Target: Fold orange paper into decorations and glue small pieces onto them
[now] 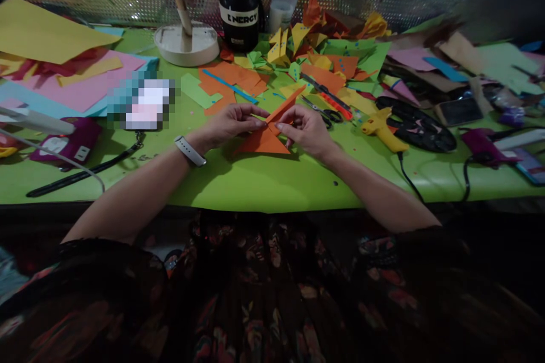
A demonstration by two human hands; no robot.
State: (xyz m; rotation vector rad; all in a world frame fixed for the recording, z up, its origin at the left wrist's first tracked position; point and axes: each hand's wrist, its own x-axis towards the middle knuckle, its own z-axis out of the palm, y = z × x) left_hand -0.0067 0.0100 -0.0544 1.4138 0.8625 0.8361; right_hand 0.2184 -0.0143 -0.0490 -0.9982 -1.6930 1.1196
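Both my hands hold a folded piece of orange paper (267, 143) just above the green table, near its front middle. Its wide, pointed lower part spreads toward me, and a narrow flap slants up to the right. My left hand (232, 123) pinches it from the left, thumb and fingers meeting at the centre fold. From the other side, my right hand (305, 127) has thumb and forefinger closed on the paper by the same fold. Scissors (327, 113) with dark handles lie just behind my right hand. Orange paper sheets (238, 79) lie behind my left hand.
A yellow glue gun (385, 129) with a cord lies to the right, beside a black round tray (419, 125). Folded paper pieces (298, 48) heap at the back, near a black bottle (239, 17) and a fan base (187, 45). A phone (149, 105) lies left.
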